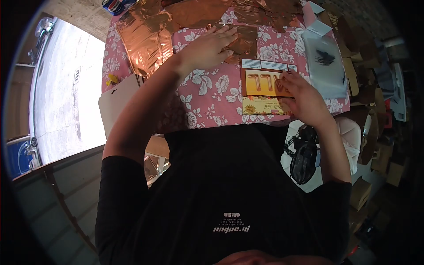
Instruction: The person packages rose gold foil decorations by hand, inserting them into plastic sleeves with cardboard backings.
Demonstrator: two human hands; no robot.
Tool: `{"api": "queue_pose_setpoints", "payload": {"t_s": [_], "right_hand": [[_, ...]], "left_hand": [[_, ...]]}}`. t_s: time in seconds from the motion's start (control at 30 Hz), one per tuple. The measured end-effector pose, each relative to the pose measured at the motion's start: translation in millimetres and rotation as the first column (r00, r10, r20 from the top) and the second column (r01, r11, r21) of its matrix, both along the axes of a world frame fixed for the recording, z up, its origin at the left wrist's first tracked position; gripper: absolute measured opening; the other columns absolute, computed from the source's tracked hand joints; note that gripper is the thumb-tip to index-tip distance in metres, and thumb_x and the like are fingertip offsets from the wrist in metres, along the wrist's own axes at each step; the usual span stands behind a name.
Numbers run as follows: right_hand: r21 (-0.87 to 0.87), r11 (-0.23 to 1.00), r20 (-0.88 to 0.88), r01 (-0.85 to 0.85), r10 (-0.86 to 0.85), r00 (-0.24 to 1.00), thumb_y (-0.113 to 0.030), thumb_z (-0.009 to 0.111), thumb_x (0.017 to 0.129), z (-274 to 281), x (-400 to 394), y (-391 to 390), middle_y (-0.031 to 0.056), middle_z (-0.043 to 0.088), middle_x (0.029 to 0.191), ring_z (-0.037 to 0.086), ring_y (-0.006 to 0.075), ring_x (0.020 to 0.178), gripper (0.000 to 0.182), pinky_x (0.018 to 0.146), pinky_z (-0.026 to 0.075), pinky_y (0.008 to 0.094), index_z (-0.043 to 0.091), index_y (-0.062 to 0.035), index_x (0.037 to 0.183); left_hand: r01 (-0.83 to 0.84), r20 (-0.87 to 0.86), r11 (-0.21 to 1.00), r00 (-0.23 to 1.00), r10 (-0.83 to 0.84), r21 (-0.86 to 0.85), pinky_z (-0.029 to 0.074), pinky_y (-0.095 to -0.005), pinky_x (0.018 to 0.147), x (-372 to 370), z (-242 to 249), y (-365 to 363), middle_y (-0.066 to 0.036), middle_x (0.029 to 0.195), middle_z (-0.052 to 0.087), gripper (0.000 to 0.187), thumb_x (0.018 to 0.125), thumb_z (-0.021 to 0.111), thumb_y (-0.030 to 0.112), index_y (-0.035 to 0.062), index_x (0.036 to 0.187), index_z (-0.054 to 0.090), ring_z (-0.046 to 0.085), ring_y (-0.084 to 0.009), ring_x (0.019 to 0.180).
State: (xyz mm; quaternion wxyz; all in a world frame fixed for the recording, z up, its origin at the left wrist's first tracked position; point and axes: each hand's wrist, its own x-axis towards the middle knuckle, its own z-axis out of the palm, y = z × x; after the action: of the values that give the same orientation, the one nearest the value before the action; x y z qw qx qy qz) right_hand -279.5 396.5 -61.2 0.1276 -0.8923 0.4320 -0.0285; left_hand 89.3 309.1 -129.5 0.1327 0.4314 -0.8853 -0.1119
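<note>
My left hand (210,47) lies flat, palm down, with fingers stretched over a piece of copper-coloured foil (246,39) at the far middle of the table. My right hand (305,98) grips the right side of an orange and yellow printed card (260,84), fingers over its face and thumb lower down. Foil-balloon letters are pictured on the card, and its print reads upside down from here. A white label strip with a barcode runs along its far edge. The card lies near the table's front edge.
More copper foil sheets (148,39) cover the far left of the flowered pink tablecloth (205,88). At right are clear plastic bags (324,77) with a dark bundle on them and a white folded box (316,20). Grey-white board (118,104) leans at left. Cardboard boxes (360,194) stand right.
</note>
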Motion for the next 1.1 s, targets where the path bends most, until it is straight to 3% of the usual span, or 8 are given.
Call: {"api": "queue_pose_setpoints", "payload": {"t_s": [0.1, 0.17, 0.27, 0.57, 0.67, 0.8, 0.97, 1.1], "right_hand": [[-0.136, 0.990, 0.072, -0.045, 0.056, 0.996, -0.014, 0.081, 0.092, 0, 21, -18, 0.0200, 0.069, 0.143, 0.060, 0.0399, 0.139, 0.039, 0.116, 0.050, 0.0474, 0.074, -0.0015, 0.128], [-0.116, 0.992, 0.387, 0.041, 0.007, 0.922, -0.015, 0.084, 0.089, 0, 57, -29, 0.0162, 0.076, 0.125, 0.067, 0.0381, 0.127, 0.029, 0.108, 0.054, 0.0481, 0.078, -0.0022, 0.115], [-0.274, 0.962, 0.429, -0.012, 0.133, 0.894, -0.017, 0.085, 0.088, -28, 101, -59, 0.0125, 0.077, 0.121, 0.068, 0.0355, 0.120, 0.033, 0.103, 0.055, 0.0460, 0.078, -0.0038, 0.117], [-0.218, 0.974, 0.256, -0.063, 0.119, 0.959, -0.022, 0.084, 0.088, -46, 125, -86, 0.0099, 0.075, 0.118, 0.068, 0.0326, 0.117, 0.028, 0.102, 0.056, 0.0434, 0.081, -0.0058, 0.110], [-0.192, 0.978, 0.258, -0.080, 0.129, 0.958, -0.021, 0.083, 0.088, -39, 127, -85, 0.0107, 0.075, 0.117, 0.068, 0.0329, 0.116, 0.026, 0.101, 0.056, 0.0437, 0.082, -0.0061, 0.110], [-0.025, 1.000, 0.287, -0.016, 0.023, 0.958, -0.021, 0.083, 0.089, -26, 131, -90, 0.0115, 0.075, 0.116, 0.068, 0.0341, 0.115, 0.027, 0.099, 0.056, 0.0442, 0.081, -0.0061, 0.110], [-0.204, 0.976, 0.245, -0.072, 0.122, 0.962, -0.024, 0.078, 0.089, -39, 136, -105, 0.0108, 0.075, 0.107, 0.068, 0.0346, 0.110, 0.023, 0.100, 0.056, 0.0453, 0.082, -0.0079, 0.106], [-0.275, 0.954, 0.167, -0.122, 0.172, 0.971, -0.022, 0.076, 0.089, -38, 138, -104, 0.0090, 0.074, 0.104, 0.069, 0.0326, 0.109, 0.020, 0.098, 0.056, 0.0455, 0.083, -0.0100, 0.104]], "left_hand": [[-0.005, 0.005, 1.000, 1.000, 0.005, -0.026, 0.016, -0.0520, 0.137, -1, -2, 0, -0.017, 0.176, 0.035, 0.062, 0.111, 0.056, 0.029, 0.0024, 0.165, 0.043, 0.026, -0.0346, 0.166], [0.003, 0.003, 0.999, 1.000, -0.003, -0.047, 0.017, -0.0515, 0.137, -1, -5, 1, -0.018, 0.176, 0.036, 0.062, 0.110, 0.054, 0.028, 0.0011, 0.164, 0.044, 0.028, -0.0349, 0.165], [0.021, -0.003, 0.994, 1.000, -0.021, -0.110, 0.018, -0.0512, 0.136, 0, -7, 1, -0.018, 0.175, 0.038, 0.058, 0.110, 0.053, 0.027, 0.0008, 0.162, 0.047, 0.029, -0.0349, 0.165], [0.032, -0.015, 0.980, 0.999, -0.035, -0.196, 0.026, -0.0509, 0.135, 3, 14, 23, -0.017, 0.167, 0.050, 0.052, 0.105, 0.068, 0.030, 0.0007, 0.148, 0.063, 0.039, -0.0356, 0.160], [0.014, 0.005, 0.998, 1.000, -0.014, -0.063, 0.033, -0.0483, 0.132, 2, 19, 27, -0.016, 0.159, 0.059, 0.049, 0.101, 0.074, 0.030, 0.0010, 0.140, 0.070, 0.048, -0.0367, 0.154], [-0.036, -0.177, 0.999, 0.983, 0.042, 0.037, 0.041, -0.0465, 0.127, 0, 14, 28, -0.020, 0.154, 0.062, 0.043, 0.097, 0.078, 0.022, 0.0028, 0.134, 0.074, 0.052, -0.0365, 0.151], [-0.047, -0.244, 0.993, 0.967, 0.072, 0.107, 0.045, -0.0465, 0.124, -3, 14, 24, -0.024, 0.151, 0.064, 0.033, 0.097, 0.075, 0.016, 0.0008, 0.127, 0.077, 0.055, -0.0373, 0.148], [-0.073, -0.219, 0.994, 0.974, 0.054, -0.081, 0.051, -0.0453, 0.116, -5, 4, 24, -0.022, 0.144, 0.069, 0.026, 0.098, 0.071, 0.013, -0.0023, 0.117, 0.078, 0.063, -0.0392, 0.137]]}}
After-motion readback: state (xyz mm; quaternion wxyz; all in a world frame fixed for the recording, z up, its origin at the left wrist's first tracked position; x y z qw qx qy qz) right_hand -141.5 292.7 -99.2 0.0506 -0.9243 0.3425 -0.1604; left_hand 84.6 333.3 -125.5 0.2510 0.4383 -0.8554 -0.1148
